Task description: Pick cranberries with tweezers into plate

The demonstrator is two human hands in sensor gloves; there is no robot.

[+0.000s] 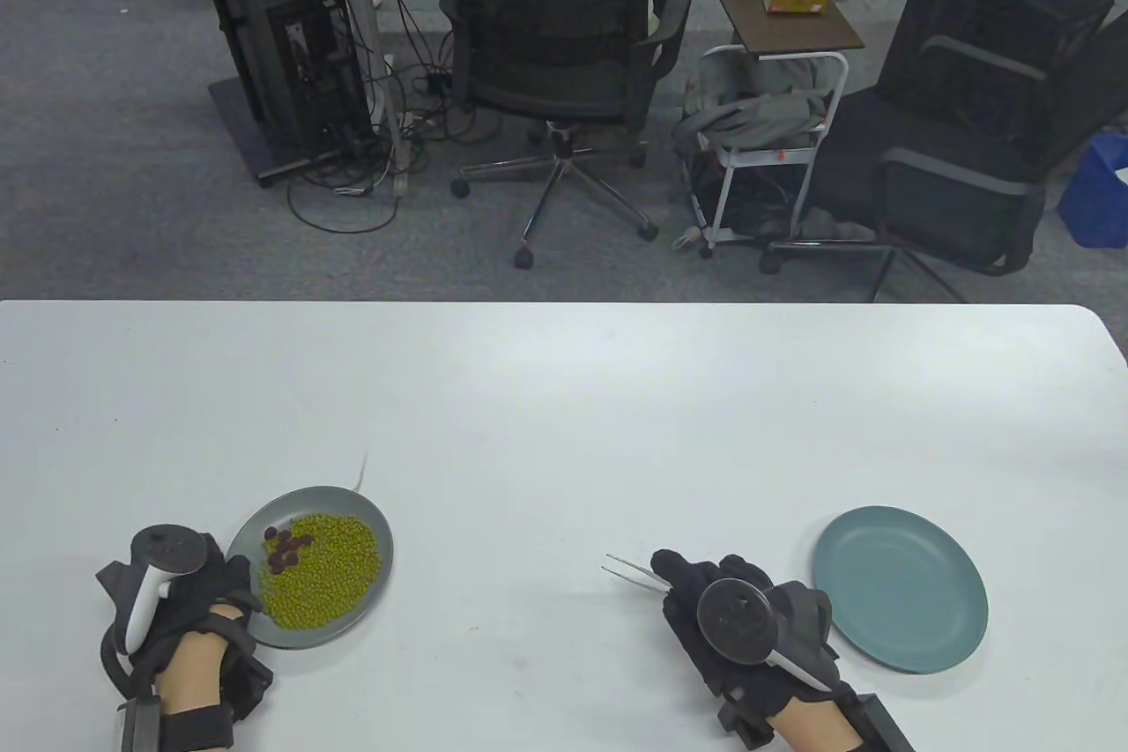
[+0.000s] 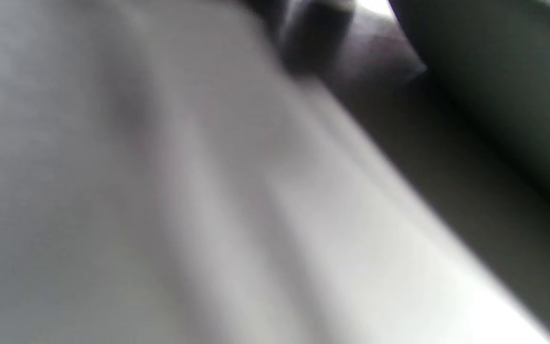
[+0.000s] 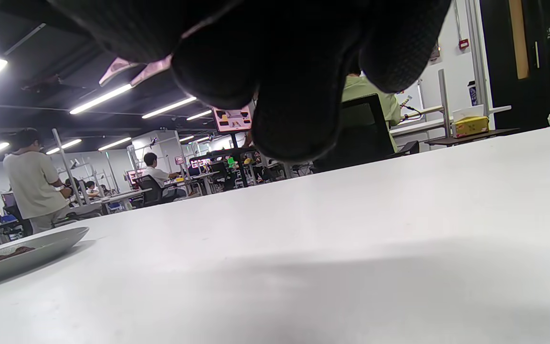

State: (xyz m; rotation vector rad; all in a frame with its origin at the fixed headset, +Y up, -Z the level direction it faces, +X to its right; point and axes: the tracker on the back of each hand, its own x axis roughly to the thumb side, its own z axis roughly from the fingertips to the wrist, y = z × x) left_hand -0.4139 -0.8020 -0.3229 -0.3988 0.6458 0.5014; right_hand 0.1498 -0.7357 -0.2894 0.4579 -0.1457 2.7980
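A grey plate (image 1: 370, 517) at the front left holds green beans (image 1: 326, 569) and several dark red cranberries (image 1: 284, 547) near its left side. My left hand (image 1: 225, 580) rests at that plate's left rim. My right hand (image 1: 705, 589) grips metal tweezers (image 1: 633, 570) whose tips point left, apart and empty, above bare table between the plates. An empty teal plate (image 1: 899, 587) lies right of my right hand. In the right wrist view my fingers (image 3: 294, 71) hang at the top, and the grey plate (image 3: 41, 246) shows at the far left. The left wrist view is blurred.
The white table (image 1: 564, 399) stretches wide behind both plates. A thin pale strand (image 1: 362, 474) lies just behind the grey plate. Office chairs and a cart stand on the floor beyond the table's far edge.
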